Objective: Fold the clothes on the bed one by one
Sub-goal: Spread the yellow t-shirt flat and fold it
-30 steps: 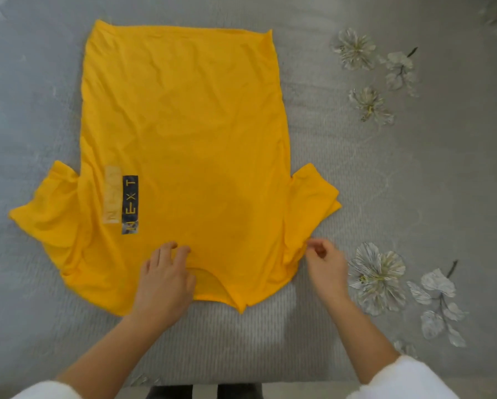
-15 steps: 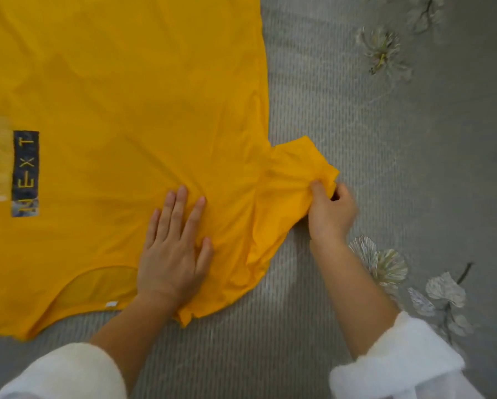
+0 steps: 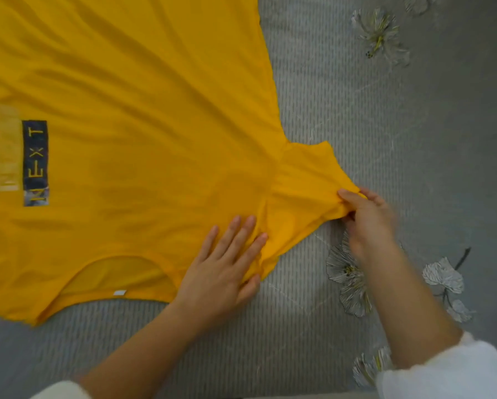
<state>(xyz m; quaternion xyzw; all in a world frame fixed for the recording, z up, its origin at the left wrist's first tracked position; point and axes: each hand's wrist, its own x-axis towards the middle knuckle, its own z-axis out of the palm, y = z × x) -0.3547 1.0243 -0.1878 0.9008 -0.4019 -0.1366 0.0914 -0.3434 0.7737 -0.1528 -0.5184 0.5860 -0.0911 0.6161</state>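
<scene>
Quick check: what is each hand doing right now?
Left hand: open, pressed flat on the yellow T-shirt near the collar.
Right hand: closed, pinching the T-shirt's sleeve edge.

The place looks like a home bedroom. The whole view is filled by a bed (image 3: 356,116) covered with a grey bedspread with fine ribbed lines, the sort of soft cover used in a house and not in a shop or workshop. Pale flowers (image 3: 349,279) with dark stems are printed or stitched on it, some near the lower right and another (image 3: 381,36) at the upper right. A yellow T-shirt (image 3: 132,110) lies spread flat on the cover, a piece of everyday laundry. White fluffy sleeves (image 3: 454,372) like those of a robe or soft house top show at the bottom edge.
</scene>
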